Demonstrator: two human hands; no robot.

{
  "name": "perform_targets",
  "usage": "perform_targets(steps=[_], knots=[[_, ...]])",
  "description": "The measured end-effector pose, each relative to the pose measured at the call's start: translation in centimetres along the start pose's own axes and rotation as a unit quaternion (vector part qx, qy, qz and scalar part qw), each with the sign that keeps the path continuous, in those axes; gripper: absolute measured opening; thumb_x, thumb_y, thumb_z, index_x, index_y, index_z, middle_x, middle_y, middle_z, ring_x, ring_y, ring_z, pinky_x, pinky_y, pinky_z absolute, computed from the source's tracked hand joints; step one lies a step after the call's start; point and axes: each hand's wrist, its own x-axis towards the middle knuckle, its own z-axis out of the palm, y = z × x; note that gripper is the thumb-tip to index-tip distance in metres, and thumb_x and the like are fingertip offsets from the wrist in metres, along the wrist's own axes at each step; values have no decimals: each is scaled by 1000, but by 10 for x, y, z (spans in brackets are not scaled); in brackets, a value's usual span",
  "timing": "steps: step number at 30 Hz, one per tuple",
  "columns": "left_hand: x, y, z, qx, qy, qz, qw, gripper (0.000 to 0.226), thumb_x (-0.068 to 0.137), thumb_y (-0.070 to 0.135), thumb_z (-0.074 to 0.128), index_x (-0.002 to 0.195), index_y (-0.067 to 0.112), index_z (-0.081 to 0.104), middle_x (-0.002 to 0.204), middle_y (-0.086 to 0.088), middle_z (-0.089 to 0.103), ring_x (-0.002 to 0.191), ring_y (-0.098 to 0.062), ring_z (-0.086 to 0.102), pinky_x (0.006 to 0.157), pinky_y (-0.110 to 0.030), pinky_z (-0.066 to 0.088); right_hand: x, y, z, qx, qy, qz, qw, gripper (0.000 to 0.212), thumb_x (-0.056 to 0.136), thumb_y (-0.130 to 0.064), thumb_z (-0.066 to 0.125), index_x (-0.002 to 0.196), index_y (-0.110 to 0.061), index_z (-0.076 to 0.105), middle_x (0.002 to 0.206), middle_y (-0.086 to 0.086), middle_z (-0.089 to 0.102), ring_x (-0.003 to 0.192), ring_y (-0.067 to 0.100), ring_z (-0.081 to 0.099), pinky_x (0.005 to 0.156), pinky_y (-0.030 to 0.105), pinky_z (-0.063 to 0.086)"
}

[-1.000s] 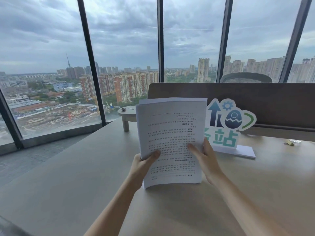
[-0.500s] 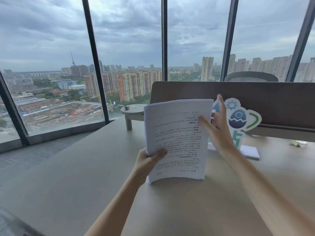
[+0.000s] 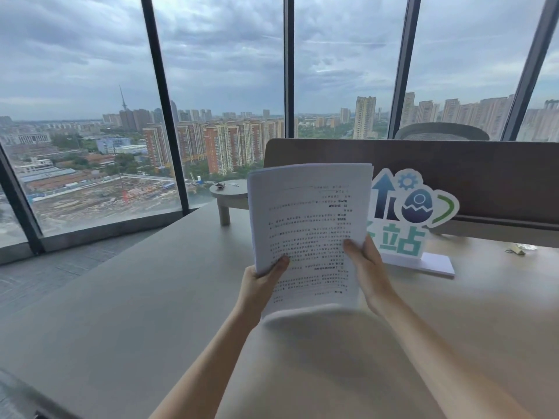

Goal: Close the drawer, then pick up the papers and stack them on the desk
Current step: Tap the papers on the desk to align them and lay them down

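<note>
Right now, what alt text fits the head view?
Two bare hands, left hand and right hand, hold a thick white stack of printed papers upright above a pale beige desk. Behind stands a teal-and-blue cutout sign.

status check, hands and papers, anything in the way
Left hand and right hand grip white printed paper stack, upright, bottom edge at beige desk. Teal-and-blue standing sign behind.
</note>
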Motion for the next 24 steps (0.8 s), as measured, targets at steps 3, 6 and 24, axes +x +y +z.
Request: perform_targets(steps=[3,6,24], knots=[[-7,-17,-5,18,9,-21,1000,23,84,24,73,102,9,77,95,-4,79,88,-18,74,68,-26,60,-10,21,2,-42,-3,23,999,39,101,-16,49,140,-24,49,130,-5,66,120,11,62,107,45,45],[-8,-16,-10,53,1,-21,998,23,85,29,72,98,12,78,93,-2,79,86,-18,75,69,-26,60,-8,28,1,-58,7,22,998,34,101,-18,49,134,-25,53,125,-5,70,116,13,65,103,43,48],[18,36,-189,145,89,-200,965,36,99,37,47,99,8,68,94,-14,74,77,-31,72,75,-42,61,23,26,164,-73,-92,258,959,17,82,5,43,77,-9,52,76,17,58,63,26,57,56,34,50]])
